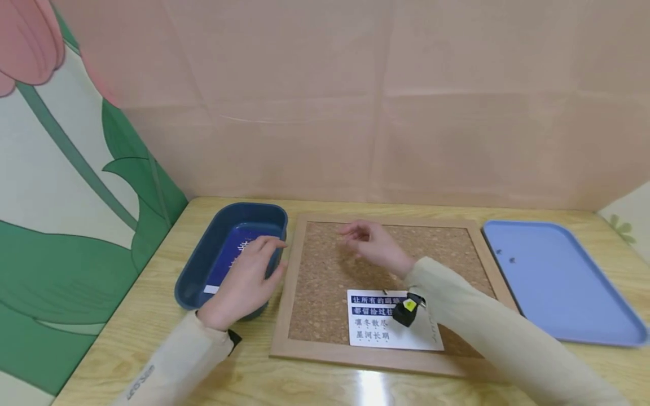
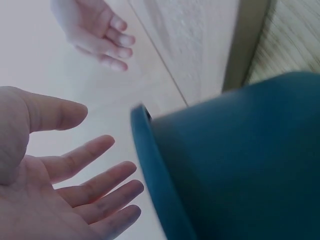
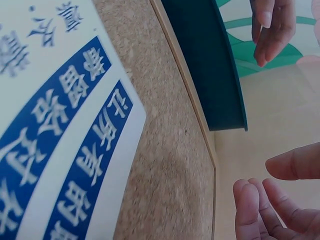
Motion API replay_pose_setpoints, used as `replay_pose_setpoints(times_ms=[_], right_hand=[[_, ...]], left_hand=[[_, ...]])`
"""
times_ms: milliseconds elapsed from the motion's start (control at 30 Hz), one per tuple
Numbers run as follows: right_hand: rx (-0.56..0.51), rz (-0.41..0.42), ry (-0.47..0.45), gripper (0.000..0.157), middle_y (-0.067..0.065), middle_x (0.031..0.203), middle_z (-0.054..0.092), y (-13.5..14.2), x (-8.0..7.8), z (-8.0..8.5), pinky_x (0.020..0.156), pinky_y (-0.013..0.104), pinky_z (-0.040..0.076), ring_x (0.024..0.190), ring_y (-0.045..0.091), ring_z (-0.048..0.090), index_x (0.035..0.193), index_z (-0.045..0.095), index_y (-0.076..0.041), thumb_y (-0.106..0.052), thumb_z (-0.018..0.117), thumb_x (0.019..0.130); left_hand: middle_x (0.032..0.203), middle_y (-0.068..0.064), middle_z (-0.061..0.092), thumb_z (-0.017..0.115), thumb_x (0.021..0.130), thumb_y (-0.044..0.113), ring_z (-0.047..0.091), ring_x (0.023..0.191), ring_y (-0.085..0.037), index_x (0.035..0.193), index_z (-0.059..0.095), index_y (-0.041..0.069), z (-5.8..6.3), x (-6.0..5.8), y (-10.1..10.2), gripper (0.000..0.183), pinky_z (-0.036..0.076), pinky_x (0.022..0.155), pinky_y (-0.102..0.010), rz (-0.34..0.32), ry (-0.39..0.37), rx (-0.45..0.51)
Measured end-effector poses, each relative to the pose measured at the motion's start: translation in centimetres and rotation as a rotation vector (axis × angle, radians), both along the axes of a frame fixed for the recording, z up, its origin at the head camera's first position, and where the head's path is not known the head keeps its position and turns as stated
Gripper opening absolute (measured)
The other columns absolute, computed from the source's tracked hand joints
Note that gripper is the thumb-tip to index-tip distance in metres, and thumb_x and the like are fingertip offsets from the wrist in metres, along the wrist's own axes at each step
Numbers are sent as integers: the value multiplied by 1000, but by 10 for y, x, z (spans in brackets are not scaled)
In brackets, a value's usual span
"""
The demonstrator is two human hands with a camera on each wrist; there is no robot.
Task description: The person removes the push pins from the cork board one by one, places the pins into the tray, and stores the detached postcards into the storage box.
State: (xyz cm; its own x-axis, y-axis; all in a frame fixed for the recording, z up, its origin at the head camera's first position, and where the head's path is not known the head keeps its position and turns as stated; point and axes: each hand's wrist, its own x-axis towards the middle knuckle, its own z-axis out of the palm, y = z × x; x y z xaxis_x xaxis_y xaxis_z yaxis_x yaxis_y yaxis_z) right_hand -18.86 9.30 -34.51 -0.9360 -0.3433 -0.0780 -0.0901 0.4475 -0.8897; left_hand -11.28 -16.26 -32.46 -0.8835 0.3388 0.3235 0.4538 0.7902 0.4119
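Observation:
My left hand (image 1: 246, 282) hovers over the near right side of a dark blue bin (image 1: 187, 285), its fingers spread and relaxed with nothing between them. Inside the bin lies a blue card (image 1: 223, 260) with white writing, partly hidden by that hand. Above the upper part of a wood-framed corkboard (image 1: 320, 282) is my right hand (image 1: 373, 242), fingers loosely bent and holding nothing. A white card (image 1: 373, 340) with blue bands of Chinese characters lies on the board's lower middle. At its top edge sits a small pin-like thing (image 1: 385, 291). My right wrist hides part of the card.
To the right of the corkboard is a light blue tray (image 1: 569, 282), with two small dark things (image 1: 512, 260) near its left side. A pink-beige sheet (image 1: 304, 141) hangs behind the wooden table (image 1: 137, 304). At left stands a flower-painted panel (image 1: 51, 169).

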Motion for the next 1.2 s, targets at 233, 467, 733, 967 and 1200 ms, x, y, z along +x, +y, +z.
replay_pose_setpoints(times_ms=[233, 467, 733, 967, 1200], right_hand=[[34, -15, 1, 30, 22, 111, 61, 10, 5, 1, 78, 40, 55, 96, 32, 60, 122, 57, 4, -8, 57, 94], [19, -7, -4, 33, 21, 108, 62, 21, 9, -1, 78, 39, 56, 94, 31, 61, 121, 56, 6, -7, 58, 92], [48, -17, -12, 33, 22, 110, 61, 30, 15, -3, 76, 37, 56, 94, 28, 61, 122, 55, 5, -6, 58, 92], [52, -23, -19, 33, 21, 108, 61, 39, 18, -7, 75, 35, 56, 93, 26, 60, 121, 55, 6, -5, 58, 90], [73, -41, -22, 30, 18, 105, 62, 49, 23, -11, 72, 32, 55, 88, 24, 60, 119, 57, 5, -6, 59, 91]], left_hand=[[123, -17, 58, 61, 93, 15, 53, 117, -31, 121, 59, -1, -2, -2, 10, 32, 44, 99, -46, -42, 14, 21], [119, -15, 59, 62, 92, 15, 55, 113, -29, 119, 60, -1, -4, -5, 21, 31, 46, 97, -44, -84, 6, 42], [124, -15, 57, 60, 93, 13, 52, 119, -29, 121, 58, -1, -6, -6, 31, 31, 43, 104, -43, -118, -55, 61], [126, -14, 56, 61, 92, 13, 53, 120, -27, 121, 58, 1, -11, -7, 40, 31, 43, 105, -40, -178, -66, 73], [123, -11, 56, 60, 93, 15, 54, 117, -26, 121, 57, 0, -15, -5, 45, 32, 44, 103, -39, -218, -104, 49]])
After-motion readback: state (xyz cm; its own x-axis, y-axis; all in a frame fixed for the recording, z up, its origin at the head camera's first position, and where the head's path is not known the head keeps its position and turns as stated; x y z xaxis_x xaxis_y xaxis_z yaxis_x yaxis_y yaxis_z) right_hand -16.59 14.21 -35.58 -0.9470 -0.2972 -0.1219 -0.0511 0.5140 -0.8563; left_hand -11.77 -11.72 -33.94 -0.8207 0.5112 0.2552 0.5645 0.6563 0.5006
